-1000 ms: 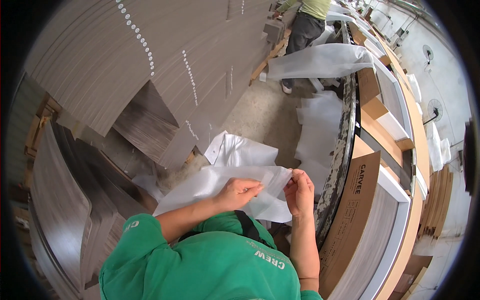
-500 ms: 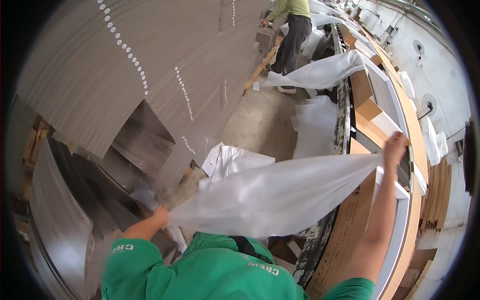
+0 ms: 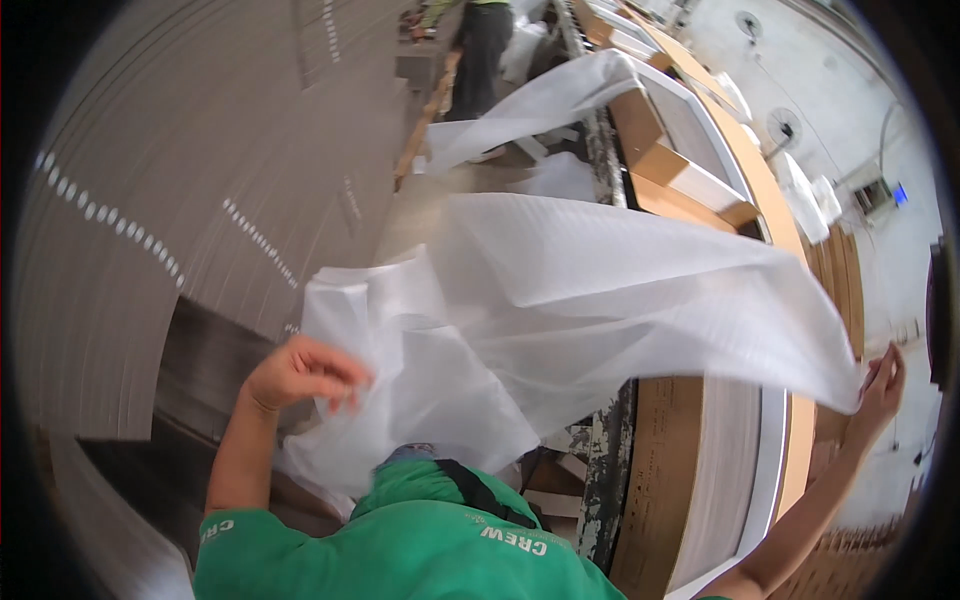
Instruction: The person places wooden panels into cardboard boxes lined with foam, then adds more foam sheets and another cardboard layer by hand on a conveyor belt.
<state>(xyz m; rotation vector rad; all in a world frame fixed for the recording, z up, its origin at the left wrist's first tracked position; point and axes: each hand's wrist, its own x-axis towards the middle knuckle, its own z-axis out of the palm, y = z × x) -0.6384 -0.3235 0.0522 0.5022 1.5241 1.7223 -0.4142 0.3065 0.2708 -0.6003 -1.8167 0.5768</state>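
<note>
A large thin white foam sheet (image 3: 600, 290) billows in the air in front of me, stretched between both hands. My left hand (image 3: 300, 372) grips its left end, low and close to my chest. My right hand (image 3: 880, 380) pinches its right end, arm stretched far out over a long white panel edged in brown cardboard (image 3: 730, 480). My green shirt fills the bottom of the view.
Tall stacks of grey boards (image 3: 180, 200) with rows of drilled holes rise on the left. More cardboard-edged panels (image 3: 690, 130) run along the right. Another white foam sheet (image 3: 520, 110) hangs ahead near a standing person (image 3: 480, 40). A wall fan (image 3: 782, 125) is at upper right.
My hands went from together at my chest to wide apart, unfolding the foam sheet. It has since risen and billowed upward, and my view has tilted.
</note>
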